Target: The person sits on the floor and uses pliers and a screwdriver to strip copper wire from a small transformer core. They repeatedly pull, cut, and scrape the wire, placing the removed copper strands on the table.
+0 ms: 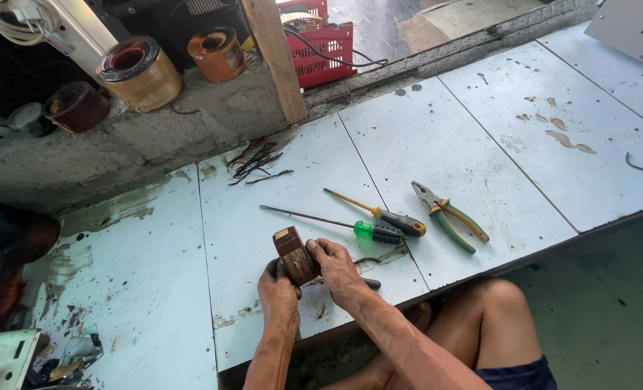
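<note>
A small brown block [294,255], dark and worn with a paler top end, stands tilted over the near edge of the pale blue table [437,144]. Both hands grip it: the left hand [278,289] wraps its lower side from the left, and the right hand [336,269] presses fingers against its right face, thumb up by the top. The block sits clamped between the two palms, just above the tabletop.

Just beyond the block, to its right, lies a screwdriver with a green and black handle [376,232], its long thin shaft pointing away to the left. Touching that handle, a little farther from the block, is a second screwdriver with a yellow shaft and grey handle [401,222]. Farther right again lie pliers with green and orange grips [450,215], jaws pointing away from the person.

Well behind the block, near the wall ledge, is a scatter of thin dark wire scraps [255,163]. On the ledge above stand several wound coils [139,72], and farther right a red plastic basket [321,45].
</note>
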